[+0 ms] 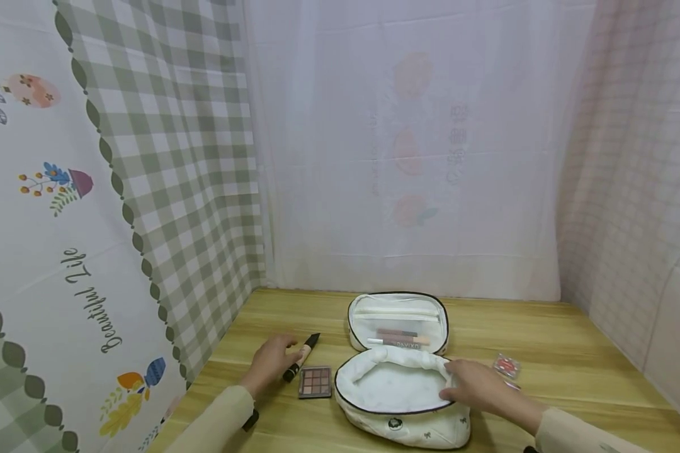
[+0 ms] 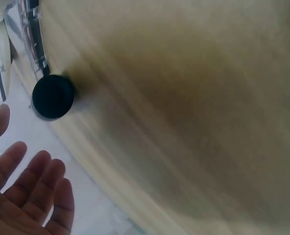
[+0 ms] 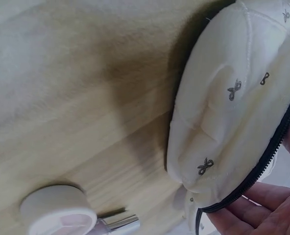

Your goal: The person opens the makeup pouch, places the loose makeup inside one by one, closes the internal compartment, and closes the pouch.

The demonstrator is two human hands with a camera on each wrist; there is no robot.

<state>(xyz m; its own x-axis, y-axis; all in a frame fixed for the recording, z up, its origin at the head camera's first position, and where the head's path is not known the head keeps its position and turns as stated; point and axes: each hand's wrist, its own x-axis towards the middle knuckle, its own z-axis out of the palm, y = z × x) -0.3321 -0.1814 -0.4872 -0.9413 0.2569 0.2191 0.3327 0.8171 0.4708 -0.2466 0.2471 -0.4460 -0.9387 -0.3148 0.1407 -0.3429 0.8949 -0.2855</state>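
tan wood-grain tabletop [image 1: 578,384] is occupied by a white pouch [image 1: 413,429], its rim gripped by the right hand [image 1: 480,385]. beside the nearer left hand [image 1: 271,362], held loosely open, a tube [image 1: 303,357] is laid left of the pouch, long axis slanted away and rightward; black ends and a pale middle are shown.

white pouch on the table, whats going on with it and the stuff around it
A person sits or stands at the table with the white pouch unzipped, its lid folded back and slim tubes in the lid's pocket. The right hand touches the pouch's rim. The left hand, fingers apart, is beside a black-ended tube lying near a palette. Both the tube and the palette are outside the pouch.
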